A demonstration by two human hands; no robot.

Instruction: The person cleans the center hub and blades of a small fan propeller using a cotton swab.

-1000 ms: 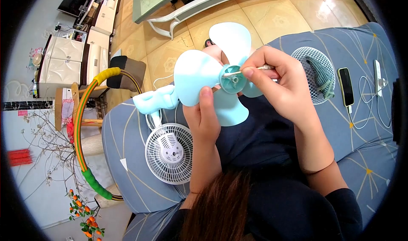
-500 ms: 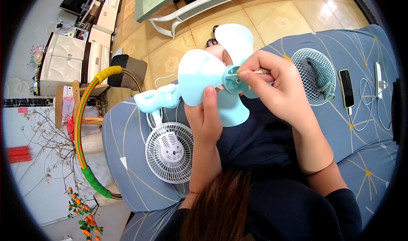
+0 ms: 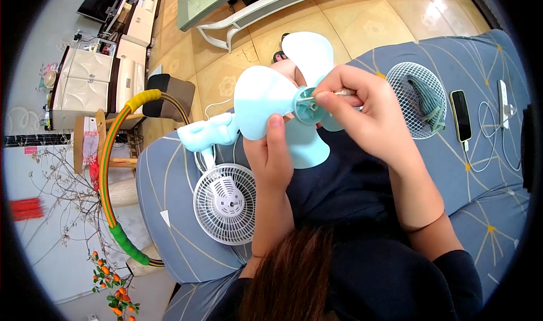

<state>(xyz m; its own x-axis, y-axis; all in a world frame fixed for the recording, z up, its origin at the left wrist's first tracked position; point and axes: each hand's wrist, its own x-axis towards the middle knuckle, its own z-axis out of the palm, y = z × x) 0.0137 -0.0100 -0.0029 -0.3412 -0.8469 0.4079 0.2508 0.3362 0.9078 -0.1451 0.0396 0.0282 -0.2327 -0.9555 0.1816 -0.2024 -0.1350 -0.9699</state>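
A light-blue fan blade [image 3: 263, 97] is held up by my left hand [image 3: 271, 160], whose thumb presses on one blade's face. Its hub [image 3: 309, 105] faces me, hollow and ribbed inside. Between the thumb and fingers of my right hand [image 3: 367, 111] is pinched a thin pale stick that looks like a cotton swab [image 3: 343, 92]. One tip of it reaches into the hub; the rest is partly hidden by my fingers. Left of my left forearm lies a white rear fan grille [image 3: 226, 230], joined to the light-blue fan body [image 3: 209, 131].
On the blue patterned sofa [image 3: 362, 66], to the right, lie a mesh fan cover [image 3: 399, 78] with a striped cloth [image 3: 424, 100] inside, a phone [image 3: 461, 116] on a cable, and a power strip [image 3: 503, 106]. A hula hoop [image 3: 106, 162] leans at the left; a table [image 3: 283, 7] stands ahead.
The fan blade has shifted slightly left and its hub turned a little more towards me. The stick's tip sits nearer the hub's rim, and more of the inside shows.
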